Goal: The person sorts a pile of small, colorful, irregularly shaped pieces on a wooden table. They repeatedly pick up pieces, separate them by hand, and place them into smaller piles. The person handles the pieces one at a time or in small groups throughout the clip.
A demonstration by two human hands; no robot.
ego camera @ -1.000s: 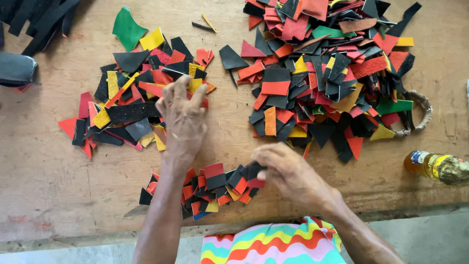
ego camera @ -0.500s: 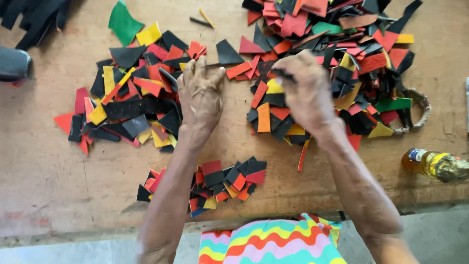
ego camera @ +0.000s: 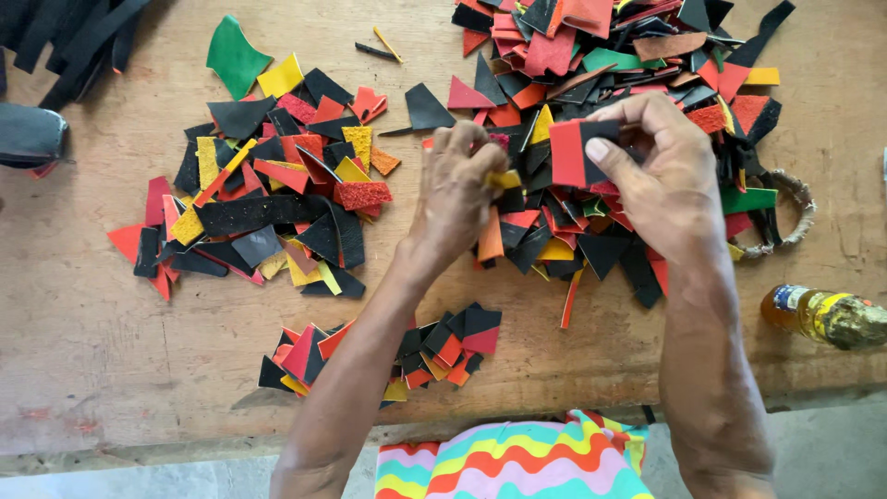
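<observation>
Right hand (ego camera: 661,180) pinches a red-and-black scrap (ego camera: 580,151); left hand (ego camera: 459,185), grip closed on a yellow piece (ego camera: 505,178), over the tabletop (ego camera: 92,342) pile (ego camera: 610,83).

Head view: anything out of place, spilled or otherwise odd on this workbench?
Mostly not. The scrap piles look sorted, not spilled. The one stray is a bottle of yellowish liquid lying on its side at the wooden table's near edge, right of the right hand. No leak shows. The left hand works beside it.
</observation>
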